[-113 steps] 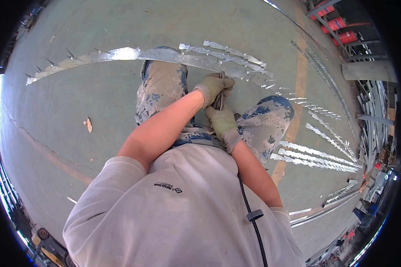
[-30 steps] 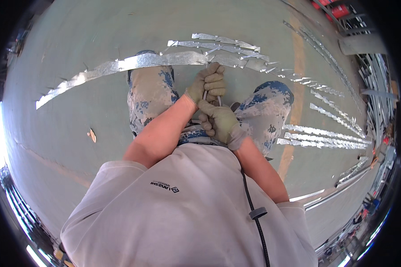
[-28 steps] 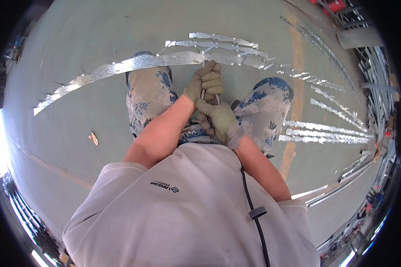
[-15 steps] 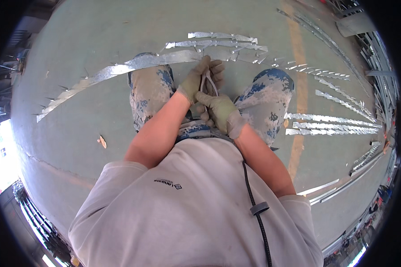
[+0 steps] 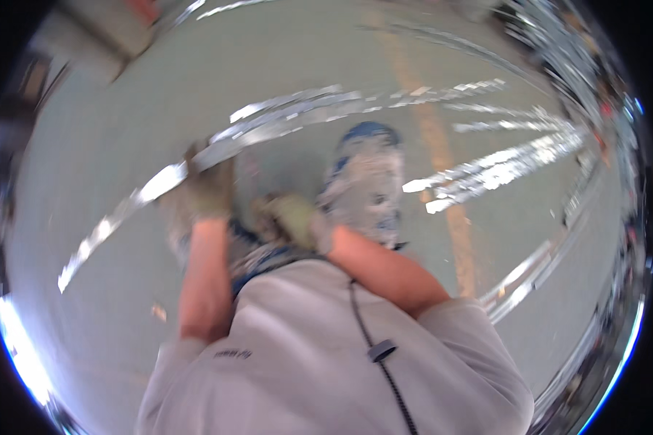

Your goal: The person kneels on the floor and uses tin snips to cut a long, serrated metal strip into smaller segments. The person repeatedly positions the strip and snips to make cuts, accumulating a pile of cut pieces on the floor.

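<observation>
Gloved left hand (image 5: 210,190), near ten o'clock — fingers against the long silvery metal strip (image 5: 164,182), which arcs from about nine toward twelve; blur hides any grip. Gloved right hand (image 5: 292,217) — nearer centre, fingers apparently curled, contents indiscernible.

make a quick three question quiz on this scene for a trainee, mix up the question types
1. Which hand is nearer the long metal strip?
2. True or false: the right hand wears a glove.
3. What colour is the stripe on the floor to the person's right: A blue, B orange or C white?

Key
1. The left hand.
2. True.
3. B.
</observation>
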Available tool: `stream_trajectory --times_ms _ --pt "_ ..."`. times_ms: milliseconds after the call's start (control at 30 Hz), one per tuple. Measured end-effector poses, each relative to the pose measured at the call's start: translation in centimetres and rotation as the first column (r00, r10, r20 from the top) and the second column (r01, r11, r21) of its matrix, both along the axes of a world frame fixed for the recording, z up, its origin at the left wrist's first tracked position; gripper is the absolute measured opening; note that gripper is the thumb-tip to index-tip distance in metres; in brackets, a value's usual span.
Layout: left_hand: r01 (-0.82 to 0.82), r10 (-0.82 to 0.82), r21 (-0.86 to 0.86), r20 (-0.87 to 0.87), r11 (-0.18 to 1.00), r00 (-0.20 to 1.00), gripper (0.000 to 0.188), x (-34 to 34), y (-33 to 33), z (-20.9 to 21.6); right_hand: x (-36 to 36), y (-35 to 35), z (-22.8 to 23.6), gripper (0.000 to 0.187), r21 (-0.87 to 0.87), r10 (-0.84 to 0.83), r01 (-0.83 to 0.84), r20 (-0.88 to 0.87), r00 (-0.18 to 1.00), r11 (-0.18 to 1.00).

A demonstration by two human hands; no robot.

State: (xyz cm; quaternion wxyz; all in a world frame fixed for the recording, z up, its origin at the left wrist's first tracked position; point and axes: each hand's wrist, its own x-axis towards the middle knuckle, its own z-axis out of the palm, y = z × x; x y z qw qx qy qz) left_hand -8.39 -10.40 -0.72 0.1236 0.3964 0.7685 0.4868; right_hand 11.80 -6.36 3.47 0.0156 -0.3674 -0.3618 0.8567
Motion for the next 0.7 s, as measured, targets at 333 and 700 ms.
stream_trajectory --times_ms 333,700 --pt "-0.411 -0.355 0.392 0.920 0.823 0.167 0.051 1.6 3.1 0.4 1.2 2.4 2.2 0.029 -0.165 -0.072 0.090 0.112 0.991 0.982" --pt "-0.188 -0.307 0.321 0.947 0.928 0.097 0.051 4.6 5.4 -1.4 4.4 6.3 -1.0 0.026 -0.156 -0.098 0.106 0.059 0.993 0.982"
